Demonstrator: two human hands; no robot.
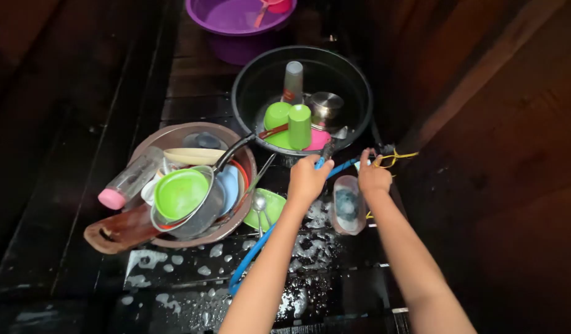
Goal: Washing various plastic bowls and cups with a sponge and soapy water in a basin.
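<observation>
A clear plastic bottle with a pink cap point(126, 183) lies on its side at the left rim of a brown basin point(239, 218), and a grey bottle with a red band point(292, 82) round its lower part stands upright in a black basin point(359, 93) farther away; whatever print these carry is too small to make out. The left hand point(308, 179) is closed in a fist around a blue hose point(253, 255), gripping it near its far end, just short of the black basin's near rim. The hose is thin and bright blue; it runs from the lower middle of the view up across the wet dark wooden floor point(63, 204), passes through the fist and carries on to the right toward the other hand. The right hand point(373, 176) is curled, its fingers pinching a bit of yellow cord point(393, 159) beside the hose's end; whether it also touches the hose cannot be told. Between the two forearms stands a clear plastic container point(347, 204) with something blue inside. The black basin holds two green cups point(290, 120), a pink plate and a steel lid. The brown basin is heaped with a green bowl point(181, 193), a metal pan and plates. A green plate with spoons point(265, 207) lies beside it, and soap foam point(310, 247) spots the boards. A purple basin point(236, 18) sits at the top.
</observation>
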